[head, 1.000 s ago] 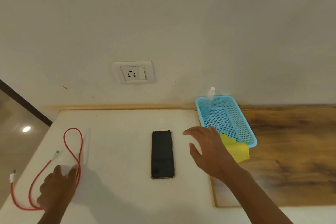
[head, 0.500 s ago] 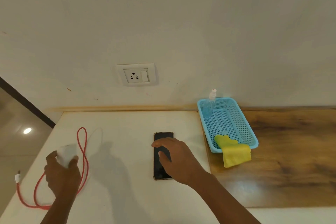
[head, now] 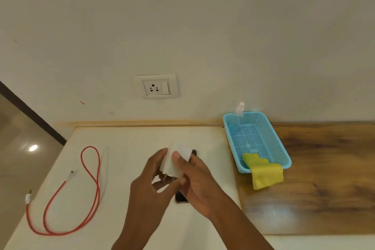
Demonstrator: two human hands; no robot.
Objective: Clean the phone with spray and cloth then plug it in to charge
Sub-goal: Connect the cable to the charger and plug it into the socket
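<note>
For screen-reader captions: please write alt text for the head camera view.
A left hand and right hand hold a white charger adapter over a dark phone on a white table. A red cable lies at left, a wall socket is behind, and a blue basket at right holds a spray bottle and yellow cloth.

surface: flat white tabletop (head: 132,142) against the wall, glossy brown wooden slab (head: 324,168) adjoining on the right
left: looped red charging cable (head: 97,178)
centre: dark slim phone (head: 181,197), mostly hidden
right: pale blue plastic mesh basket (head: 272,140) at the seam
</note>
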